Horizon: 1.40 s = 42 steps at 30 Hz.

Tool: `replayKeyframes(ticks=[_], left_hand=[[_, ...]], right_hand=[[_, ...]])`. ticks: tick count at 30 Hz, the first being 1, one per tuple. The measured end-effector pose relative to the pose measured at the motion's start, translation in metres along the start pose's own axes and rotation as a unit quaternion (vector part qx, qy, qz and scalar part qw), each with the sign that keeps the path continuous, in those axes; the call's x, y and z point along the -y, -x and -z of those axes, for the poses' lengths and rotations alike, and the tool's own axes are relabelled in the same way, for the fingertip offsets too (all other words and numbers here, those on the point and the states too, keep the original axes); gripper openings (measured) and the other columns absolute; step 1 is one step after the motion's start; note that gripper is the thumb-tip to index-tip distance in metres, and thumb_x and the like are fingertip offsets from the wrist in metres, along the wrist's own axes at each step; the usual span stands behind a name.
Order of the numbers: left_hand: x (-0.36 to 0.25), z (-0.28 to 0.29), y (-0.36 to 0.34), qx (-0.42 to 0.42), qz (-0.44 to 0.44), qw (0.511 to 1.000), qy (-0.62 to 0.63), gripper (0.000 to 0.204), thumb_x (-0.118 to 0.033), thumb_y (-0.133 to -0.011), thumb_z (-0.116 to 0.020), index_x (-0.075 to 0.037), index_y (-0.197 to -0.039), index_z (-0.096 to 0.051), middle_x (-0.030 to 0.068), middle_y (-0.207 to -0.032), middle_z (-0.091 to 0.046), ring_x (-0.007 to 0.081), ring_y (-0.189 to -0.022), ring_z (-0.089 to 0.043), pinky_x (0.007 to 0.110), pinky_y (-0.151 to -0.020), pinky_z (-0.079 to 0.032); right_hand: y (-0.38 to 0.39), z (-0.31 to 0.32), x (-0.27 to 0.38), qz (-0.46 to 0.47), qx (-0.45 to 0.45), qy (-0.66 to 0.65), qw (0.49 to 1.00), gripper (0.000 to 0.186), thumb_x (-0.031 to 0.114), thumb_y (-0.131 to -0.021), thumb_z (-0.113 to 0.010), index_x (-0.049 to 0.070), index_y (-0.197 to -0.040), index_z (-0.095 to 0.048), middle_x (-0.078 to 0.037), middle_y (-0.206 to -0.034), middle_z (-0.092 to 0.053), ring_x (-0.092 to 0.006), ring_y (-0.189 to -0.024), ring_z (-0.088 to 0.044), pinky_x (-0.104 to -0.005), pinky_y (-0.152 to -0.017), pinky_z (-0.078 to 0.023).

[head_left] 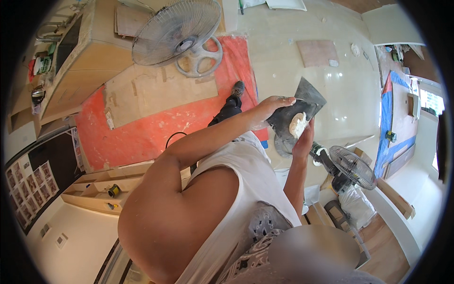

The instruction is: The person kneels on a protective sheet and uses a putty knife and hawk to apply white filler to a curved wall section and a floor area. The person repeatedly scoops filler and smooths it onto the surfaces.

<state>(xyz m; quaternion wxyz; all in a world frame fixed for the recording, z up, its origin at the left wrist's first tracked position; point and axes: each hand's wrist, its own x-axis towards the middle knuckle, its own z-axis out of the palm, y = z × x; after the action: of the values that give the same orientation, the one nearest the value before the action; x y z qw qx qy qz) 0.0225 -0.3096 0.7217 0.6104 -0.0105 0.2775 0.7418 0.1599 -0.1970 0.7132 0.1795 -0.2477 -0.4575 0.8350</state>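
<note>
A dark, flat scraper plate (pixel 310 91), smeared with grey, is held in front of my body. My left hand (pixel 268 110) grips its left edge, with the thumb stretched along the top and the other fingers mostly hidden beneath. A lump of white putty (pixel 297 125) clings to the dark surface close to my right hand (pixel 304 139). That hand is closed at the lower right side of the plate. Its fingers are partly hidden, and I cannot tell whether it also holds a separate tool. Below the plate shows a grey rounded shape (pixel 283 146).
A large fan (pixel 177 35) stands ahead to the left, near red floor sheeting (pixel 142 130) and brown board (pixel 161 90). Another fan (pixel 352 168) is close on my right. A wooden panel (pixel 317 52) lies on the pale floor ahead. Wooden shelving (pixel 101 191) runs along the left.
</note>
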Motion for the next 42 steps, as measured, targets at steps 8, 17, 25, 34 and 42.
replayKeyframes(ticks=[8, 17, 25, 34, 42], left_hand=[[-0.06, 0.01, -0.027, -0.017, -0.004, 0.999, -0.03, 0.047, -0.038, -0.092, -0.058, 0.001, -0.119, -0.055, 0.008, -0.109, -0.063, 0.015, -0.096, -0.062, 0.029, -0.081, -0.051], [-0.129, 0.026, -0.059, -0.013, -0.007, 1.0, 0.013, 0.042, -0.043, -0.089, -0.061, -0.006, -0.11, -0.058, 0.0033, -0.102, -0.064, 0.013, -0.09, -0.062, 0.028, -0.078, -0.05], [-0.155, 0.061, -0.082, -0.155, -0.047, 0.984, 0.077, 0.038, -0.037, -0.093, -0.057, -0.006, -0.114, -0.057, 0.0064, -0.107, -0.064, 0.0152, -0.095, -0.063, 0.032, -0.085, -0.051], [-0.153, 0.17, -0.153, -0.124, -0.228, 0.947, 0.191, 0.051, -0.033, -0.097, -0.044, -0.002, -0.137, -0.039, 0.0165, -0.131, -0.052, 0.0202, -0.108, -0.059, 0.033, -0.092, -0.048], [-0.075, 0.462, -0.253, -0.193, -0.291, 0.921, 0.173, 0.051, -0.031, -0.098, -0.041, -0.002, -0.14, -0.036, 0.0181, -0.135, -0.048, 0.0187, -0.106, -0.059, 0.033, -0.089, -0.049]], right_hand=[[-0.095, -0.027, 0.011, -0.082, -0.137, -0.09, 0.983, 0.023, 0.022, -0.098, -0.048, 0.003, -0.108, -0.055, -0.008, -0.106, -0.063, -0.0172, -0.097, -0.061, -0.0338, -0.085, -0.049], [-0.164, 0.019, 0.022, 0.022, -0.187, -0.093, 0.978, 0.012, 0.008, -0.091, -0.059, 0.004, -0.102, -0.055, -0.007, -0.095, -0.064, -0.0172, -0.082, -0.061, -0.0284, -0.071, -0.051], [-0.226, 0.043, 0.026, -0.054, -0.181, -0.048, 0.981, 0.016, 0.009, -0.091, -0.06, 0.009, -0.105, -0.051, -0.005, -0.096, -0.062, -0.0137, -0.084, -0.06, -0.0306, -0.071, -0.051], [-0.446, 0.094, -0.125, -0.017, 0.07, 0.486, 0.871, 0.028, 0.02, -0.092, -0.059, 0.0, -0.111, -0.056, -0.014, -0.095, -0.067, -0.0211, -0.084, -0.063, -0.0281, -0.075, -0.047], [-0.71, 0.128, -0.484, 0.205, 0.386, 0.654, 0.617, 0.019, 0.009, -0.086, -0.053, 0.007, -0.098, -0.067, -0.015, -0.094, -0.065, -0.0347, -0.092, -0.06, -0.0433, -0.08, -0.048]])
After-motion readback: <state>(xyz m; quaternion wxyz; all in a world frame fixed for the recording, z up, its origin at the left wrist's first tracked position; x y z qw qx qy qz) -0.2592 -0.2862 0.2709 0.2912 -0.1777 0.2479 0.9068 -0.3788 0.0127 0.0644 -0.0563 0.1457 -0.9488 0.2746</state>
